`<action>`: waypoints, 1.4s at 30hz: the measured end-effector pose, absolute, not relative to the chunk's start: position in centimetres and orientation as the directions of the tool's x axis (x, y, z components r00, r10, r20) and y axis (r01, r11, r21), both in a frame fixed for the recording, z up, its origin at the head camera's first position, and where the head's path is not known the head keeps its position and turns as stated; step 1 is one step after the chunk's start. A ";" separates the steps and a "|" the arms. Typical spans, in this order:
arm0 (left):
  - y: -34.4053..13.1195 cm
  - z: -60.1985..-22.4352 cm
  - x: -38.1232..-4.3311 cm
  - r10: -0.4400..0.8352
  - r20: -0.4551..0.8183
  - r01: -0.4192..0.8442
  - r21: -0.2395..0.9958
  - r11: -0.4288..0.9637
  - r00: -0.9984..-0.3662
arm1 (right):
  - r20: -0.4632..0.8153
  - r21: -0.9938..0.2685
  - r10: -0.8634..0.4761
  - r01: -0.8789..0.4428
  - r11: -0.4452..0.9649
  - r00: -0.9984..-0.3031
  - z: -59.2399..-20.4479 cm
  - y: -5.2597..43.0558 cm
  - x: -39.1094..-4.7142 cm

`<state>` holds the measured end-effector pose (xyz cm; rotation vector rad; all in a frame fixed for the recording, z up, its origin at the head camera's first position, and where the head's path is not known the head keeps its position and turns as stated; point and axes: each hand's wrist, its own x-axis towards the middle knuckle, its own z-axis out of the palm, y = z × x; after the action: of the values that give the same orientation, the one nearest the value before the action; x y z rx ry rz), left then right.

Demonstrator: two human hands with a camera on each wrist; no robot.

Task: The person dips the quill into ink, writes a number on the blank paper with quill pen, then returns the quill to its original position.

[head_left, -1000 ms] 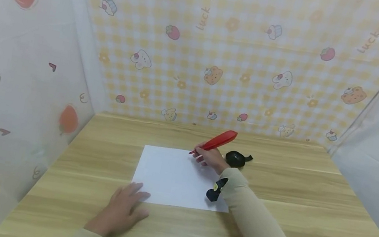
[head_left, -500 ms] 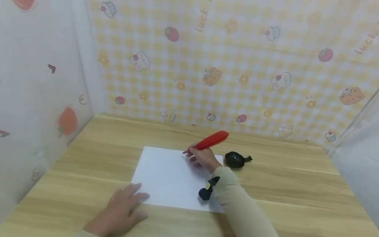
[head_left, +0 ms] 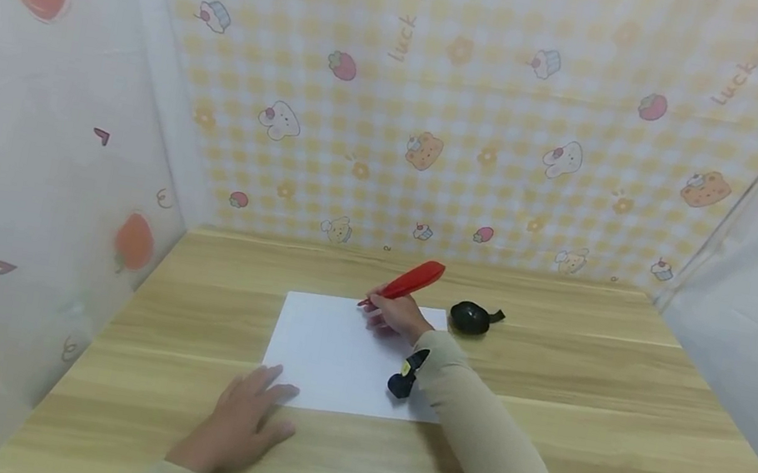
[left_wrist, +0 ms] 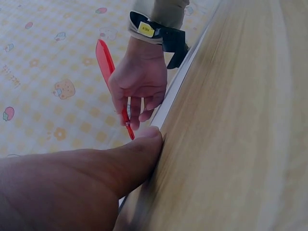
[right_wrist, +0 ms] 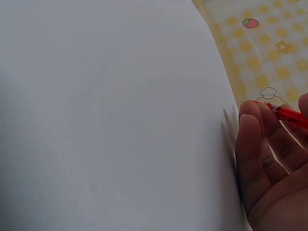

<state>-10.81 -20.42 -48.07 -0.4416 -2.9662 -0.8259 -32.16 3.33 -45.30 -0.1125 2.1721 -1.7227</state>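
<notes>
Pen (head_left: 414, 280), red: my right hand (head_left: 400, 315) is pinching it near the far edge of the paper (head_left: 327, 356). Paper, white: lying on the surface (head_left: 616, 447), showing no marks I can see; work is seemingly just starting, most remaining. Left hand (head_left: 242, 422): lying spread, fingers touching the near-left corner.

I see the right fingers (right_wrist: 249, 139) carry the red feather pen (head_left: 415, 279) left along the far edge of the white paper (head_left: 324, 354), away from the black object (head_left: 469, 318).
</notes>
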 end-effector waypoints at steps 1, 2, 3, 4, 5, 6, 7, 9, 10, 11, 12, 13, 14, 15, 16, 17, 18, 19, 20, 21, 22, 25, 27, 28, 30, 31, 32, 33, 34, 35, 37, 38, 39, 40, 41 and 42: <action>-20.4 -48.1 -10.8 0.262 0.106 0.279 0.503 0.818 -0.959 | -0.231 -0.954 -0.286 0.159 0.255 -0.930 -45.3 3.2 -32.2; -20.4 -48.0 -10.8 0.261 0.106 0.278 0.505 0.817 -0.959 | -0.231 -0.953 -0.287 0.157 0.259 -0.930 -45.2 3.2 -32.1; -20.4 -48.0 -10.9 0.260 0.103 0.276 0.505 0.818 -0.960 | -0.229 -0.952 -0.287 0.153 0.265 -0.930 -45.2 3.1 -32.1; -20.3 -48.0 -10.9 0.260 0.102 0.275 0.505 0.818 -0.960 | -0.230 -0.951 -0.285 0.152 0.270 -0.931 -45.2 3.0 -32.1; -20.3 -48.0 -10.9 0.259 0.100 0.273 0.507 0.818 -0.961 | -0.230 -0.949 -0.283 0.150 0.276 -0.931 -45.2 2.9 -32.1; -20.3 -47.9 -10.9 0.258 0.097 0.271 0.508 0.818 -0.961 | -0.231 -0.948 -0.280 0.150 0.282 -0.932 -45.2 2.8 -32.1; -20.3 -47.9 -10.9 0.257 0.095 0.269 0.508 0.818 -0.962 | -0.227 -0.946 -0.278 0.144 0.290 -0.933 -45.2 2.7 -32.2; -20.2 -47.8 -10.8 0.258 0.092 0.268 0.507 0.819 -0.962 | -0.225 -0.944 -0.277 0.138 0.299 -0.934 -45.2 2.5 -32.2; -20.2 -47.8 -10.8 0.258 0.092 0.268 0.508 0.819 -0.962 | -0.222 -0.944 -0.277 0.134 0.303 -0.935 -45.3 2.5 -32.3; -20.2 -47.7 -10.8 0.259 0.091 0.268 0.507 0.819 -0.962 | -0.220 -0.943 -0.276 0.131 0.307 -0.936 -45.3 2.4 -32.3; -20.2 -47.7 -10.8 0.260 0.091 0.270 0.505 0.820 -0.961 | -0.216 -0.942 -0.275 0.126 0.311 -0.937 -45.4 2.4 -32.4; -20.2 -47.7 -10.8 0.262 0.091 0.271 0.504 0.820 -0.961 | -0.213 -0.941 -0.275 0.121 0.316 -0.938 -45.4 2.4 -32.4; -20.2 -47.7 -10.8 0.264 0.091 0.273 0.504 0.819 -0.960 | -0.212 -0.940 -0.273 0.119 0.320 -0.938 -45.5 2.4 -32.4; -20.2 -47.7 -10.8 0.265 0.091 0.274 0.503 0.819 -0.960 | -0.210 -0.939 -0.270 0.116 0.325 -0.940 -45.5 2.3 -32.5; -20.2 -47.7 -10.8 0.266 0.092 0.275 0.503 0.819 -0.960 | -0.209 -0.937 -0.267 0.115 0.329 -0.941 -45.6 2.3 -32.5; -20.2 -47.7 -10.8 0.267 0.091 0.276 0.500 0.821 -0.959 | -0.209 -0.936 -0.265 0.114 0.333 -0.941 -45.6 2.3 -32.5; -20.2 -47.7 -10.8 0.268 0.091 0.276 0.499 0.821 -0.959 | -0.210 -0.934 -0.264 0.113 0.339 -0.941 -45.6 2.3 -32.5; -20.2 -47.7 -10.8 0.267 0.089 0.276 0.498 0.822 -0.959 | -0.211 -0.932 -0.265 0.111 0.345 -0.941 -45.6 2.2 -32.4; -20.3 -47.7 -10.8 0.266 0.088 0.274 0.497 0.824 -0.960 | -0.213 -0.930 -0.265 0.111 0.352 -0.941 -45.6 2.2 -32.4; -20.3 -47.7 -10.8 0.266 0.087 0.273 0.494 0.825 -0.960 | -0.216 -0.928 -0.264 0.114 0.355 -0.940 -45.6 2.2 -32.4; -20.3 -47.6 -10.8 0.265 0.087 0.273 0.493 0.826 -0.960 | -0.219 -0.926 -0.265 0.115 0.359 -0.939 -45.5 2.1 -32.3; -20.2 -47.5 -10.8 0.262 0.088 0.271 0.490 0.828 -0.961 | -0.229 -0.920 -0.258 0.122 0.372 -0.939 -45.4 2.1 -32.2; -20.2 -47.5 -10.7 0.260 0.085 0.267 0.494 0.827 -0.962 | -0.228 -0.916 -0.250 0.121 0.382 -0.941 -45.4 2.0 -32.1; -20.2 -47.4 -10.7 0.257 0.083 0.264 0.497 0.826 -0.963 | -0.229 -0.915 -0.246 0.122 0.385 -0.942 -45.3 2.0 -32.0; -20.2 -47.3 -10.7 0.255 0.078 0.259 0.500 0.826 -0.964 | -0.228 -0.912 -0.238 0.122 0.391 -0.944 -45.2 1.9 -31.9; -20.2 -47.3 -10.7 0.252 0.076 0.255 0.503 0.826 -0.965 | -0.229 -0.911 -0.235 0.122 0.394 -0.945 -45.1 1.9 -31.8; -20.2 -47.3 -10.6 0.250 0.074 0.253 0.505 0.825 -0.965 | -0.228 -0.910 -0.232 0.122 0.396 -0.945 -45.1 1.8 -31.8; -20.2 -47.3 -10.6 0.249 0.073 0.251 0.505 0.826 -0.966 | -0.230 -0.911 -0.231 0.125 0.394 -0.946 -45.1 1.8 -31.8; -20.2 -47.3 -10.6 0.248 0.075 0.251 0.505 0.826 -0.966 | -0.235 -0.911 -0.227 0.132 0.391 -0.945 -45.1 1.8 -31.7; -20.2 -47.3 -10.6 0.248 0.075 0.251 0.503 0.827 -0.966 | -0.236 -0.911 -0.223 0.135 0.391 -0.946 -45.1 1.7 -31.7; -20.2 -47.4 -10.6 0.250 0.076 0.253 0.501 0.827 -0.965 | -0.238 -0.910 -0.216 0.139 0.390 -0.947 -45.1 1.8 -31.6; -20.2 -47.4 -10.6 0.251 0.078 0.256 0.501 0.827 -0.965 | -0.238 -0.910 -0.214 0.141 0.389 -0.947 -45.1 1.8 -31.6; -20.2 -47.4 -10.6 0.252 0.079 0.257 0.501 0.827 -0.964 | -0.238 -0.911 -0.212 0.143 0.386 -0.948 -45.0 1.8 -31.6; -20.2 -47.4 -10.6 0.252 0.079 0.257 0.500 0.827 -0.965 | -0.239 -0.911 -0.209 0.144 0.387 -0.948 -45.0 1.8 -31.5; -20.2 -47.3 -10.6 0.251 0.078 0.256 0.500 0.827 -0.965 | -0.238 -0.911 -0.208 0.144 0.388 -0.949 -45.0 1.8 -31.5; -20.2 -47.3 -10.6 0.250 0.077 0.254 0.501 0.827 -0.965 | -0.237 -0.911 -0.209 0.142 0.388 -0.949 -45.0 1.8 -31.5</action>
<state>-10.61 -20.19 -47.31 -0.4133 -2.9954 -0.8236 -31.53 1.79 -44.97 -0.0590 2.3380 -1.5798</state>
